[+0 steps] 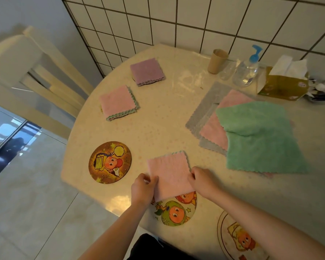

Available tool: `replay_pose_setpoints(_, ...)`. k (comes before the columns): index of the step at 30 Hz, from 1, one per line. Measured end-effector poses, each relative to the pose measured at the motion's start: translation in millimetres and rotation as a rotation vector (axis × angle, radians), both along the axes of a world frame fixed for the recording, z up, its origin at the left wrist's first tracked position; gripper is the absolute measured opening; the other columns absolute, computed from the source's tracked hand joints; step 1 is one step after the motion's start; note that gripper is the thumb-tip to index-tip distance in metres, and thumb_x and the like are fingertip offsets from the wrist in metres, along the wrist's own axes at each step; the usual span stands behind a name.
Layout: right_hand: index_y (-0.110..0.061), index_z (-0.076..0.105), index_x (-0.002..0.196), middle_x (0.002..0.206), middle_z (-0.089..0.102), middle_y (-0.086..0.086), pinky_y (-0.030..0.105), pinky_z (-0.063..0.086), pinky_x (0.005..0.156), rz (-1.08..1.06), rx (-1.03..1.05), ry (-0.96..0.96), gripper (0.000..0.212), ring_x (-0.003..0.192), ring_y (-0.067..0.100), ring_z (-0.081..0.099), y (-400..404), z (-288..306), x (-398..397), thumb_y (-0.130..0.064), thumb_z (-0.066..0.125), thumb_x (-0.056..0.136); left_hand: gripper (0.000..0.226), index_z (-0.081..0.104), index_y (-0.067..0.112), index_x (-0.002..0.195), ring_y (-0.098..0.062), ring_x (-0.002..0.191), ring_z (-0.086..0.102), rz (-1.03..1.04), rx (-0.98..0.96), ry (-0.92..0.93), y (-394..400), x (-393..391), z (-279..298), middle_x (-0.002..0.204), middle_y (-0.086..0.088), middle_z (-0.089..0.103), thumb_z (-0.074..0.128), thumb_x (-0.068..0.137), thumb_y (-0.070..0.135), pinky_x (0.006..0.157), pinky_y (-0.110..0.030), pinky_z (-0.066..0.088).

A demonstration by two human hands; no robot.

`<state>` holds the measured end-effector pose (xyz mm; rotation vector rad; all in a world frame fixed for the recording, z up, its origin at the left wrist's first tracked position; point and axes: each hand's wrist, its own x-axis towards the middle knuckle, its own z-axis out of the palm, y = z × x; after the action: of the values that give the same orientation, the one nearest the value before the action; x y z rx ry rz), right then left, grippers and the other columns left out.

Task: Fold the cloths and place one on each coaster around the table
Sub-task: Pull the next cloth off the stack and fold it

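A folded pink cloth is pinched at its near corners by the left hand and the right hand, its near edge overlapping the cartoon coaster at the table's front rim. Left of this coaster, a second coaster lies bare. Beyond it, folded pink and purple cloths are seen set on coasters. To the right, unfolded green, pink and grey cloths are stacked.

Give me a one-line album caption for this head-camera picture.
Both hands, left and right, hold a folded pink cloth over a cartoon coaster at the table edge.
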<state>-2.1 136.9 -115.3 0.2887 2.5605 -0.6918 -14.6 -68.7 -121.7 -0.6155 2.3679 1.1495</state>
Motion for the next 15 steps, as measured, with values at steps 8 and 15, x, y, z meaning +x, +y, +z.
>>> replay_pose_setpoints(8, -0.015, 0.047, 0.101, 0.097, 0.058, 0.002, 0.031, 0.045, 0.058, -0.058, 0.119, 0.114, 0.013, 0.078, 0.019, 0.057, -12.8, 0.2, -7.4, -0.024, 0.051, 0.091, 0.025, 0.056, 0.016, 0.095, -0.008, 0.069, 0.055, -0.076, -0.105, 0.029, -7.6, 1.2, 5.2, 0.085, 0.001, 0.061, 0.069, 0.082, 0.032, 0.054, -0.023, 0.043)
replay_pose_setpoints(15, -0.007, 0.05, 0.113, 0.109, 0.06, 0.01, 0.03, 0.045, 0.07, -0.232, -0.032, 0.068, 0.029, 0.094, 0.026, 0.059, -26.2, -2.2, -42.0, -0.021, 0.057, 0.088, 0.036, 0.054, 0.011, 0.102, -0.023, 0.089, 0.056, 0.033, 0.01, -0.15, 1.4, -16.1, 0.6, 0.096, -0.004, 0.059, 0.071, 0.08, 0.034, 0.071, -0.032, 0.046)
